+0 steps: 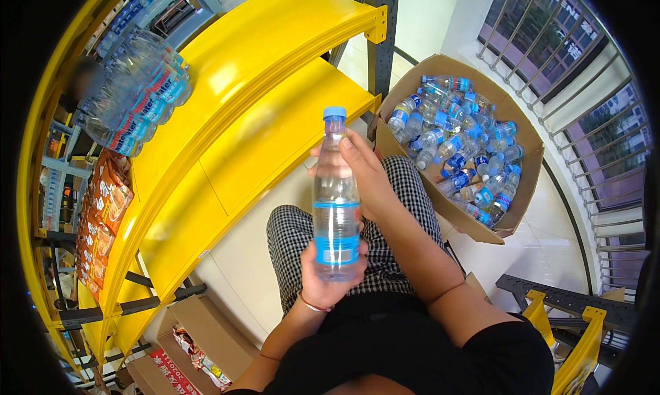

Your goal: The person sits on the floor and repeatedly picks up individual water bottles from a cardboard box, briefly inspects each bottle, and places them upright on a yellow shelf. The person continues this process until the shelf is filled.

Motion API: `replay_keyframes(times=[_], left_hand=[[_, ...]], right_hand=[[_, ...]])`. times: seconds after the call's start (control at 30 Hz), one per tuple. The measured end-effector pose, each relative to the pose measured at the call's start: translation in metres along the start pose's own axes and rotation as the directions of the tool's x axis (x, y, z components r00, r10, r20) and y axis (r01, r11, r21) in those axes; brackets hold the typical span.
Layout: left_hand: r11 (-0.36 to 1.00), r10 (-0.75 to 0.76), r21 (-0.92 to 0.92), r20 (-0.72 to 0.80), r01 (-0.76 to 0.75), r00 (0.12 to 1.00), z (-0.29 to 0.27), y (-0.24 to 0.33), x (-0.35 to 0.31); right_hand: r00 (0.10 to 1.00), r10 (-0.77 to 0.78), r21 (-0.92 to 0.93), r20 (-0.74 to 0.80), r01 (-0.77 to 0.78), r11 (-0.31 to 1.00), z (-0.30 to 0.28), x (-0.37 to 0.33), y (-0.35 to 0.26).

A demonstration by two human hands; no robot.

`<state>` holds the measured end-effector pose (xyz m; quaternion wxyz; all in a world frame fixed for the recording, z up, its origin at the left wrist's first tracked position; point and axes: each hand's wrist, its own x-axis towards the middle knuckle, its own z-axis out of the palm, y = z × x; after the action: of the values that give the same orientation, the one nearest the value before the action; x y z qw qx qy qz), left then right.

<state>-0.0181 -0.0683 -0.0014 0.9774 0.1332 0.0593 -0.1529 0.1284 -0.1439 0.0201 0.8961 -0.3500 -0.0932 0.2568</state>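
Observation:
Upright in front of my body is a clear plastic bottle (335,189) with a blue cap and a blue-banded label. My left hand (328,278) is closed around its lower end. Higher up, my right hand (364,168) wraps the bottle from behind, just below the neck, with the thumb on its near side. The cap is on the bottle. Parts of the fingers show only blurred through the clear plastic, and whether there is liquid inside I cannot tell.
At the right, an open cardboard box (517,223) holds many plastic bottles (474,137). Yellow shelves (275,30) curve along the left, carrying a shrink-wrapped bottle pack (137,96) and orange snack bags (103,216). Another cardboard box (216,333) stands lower left; a yellow-and-black rack (581,340) lower right.

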Motion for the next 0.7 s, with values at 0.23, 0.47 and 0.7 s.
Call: replay_keyframes(times=[0.23, 0.47, 0.7], left_hand=[[0.807, -0.074, -0.522, 0.373, 0.275, 0.925, -0.012, -0.007, 0.0], [0.793, -0.088, -0.552, 0.315, 0.258, 0.945, -0.019, -0.007, -0.002], [0.908, -0.12, -0.389, 0.124, 0.159, 0.985, -0.011, 0.001, 0.003]], right_hand=[[0.975, 0.089, 0.331, 0.205, -0.155, 0.931, 0.019, -0.003, 0.014], [0.986, 0.111, 0.302, 0.124, -0.145, 0.942, 0.015, -0.004, 0.015], [0.993, 0.1, 0.205, 0.069, -0.112, 0.972, 0.009, -0.003, 0.008]])
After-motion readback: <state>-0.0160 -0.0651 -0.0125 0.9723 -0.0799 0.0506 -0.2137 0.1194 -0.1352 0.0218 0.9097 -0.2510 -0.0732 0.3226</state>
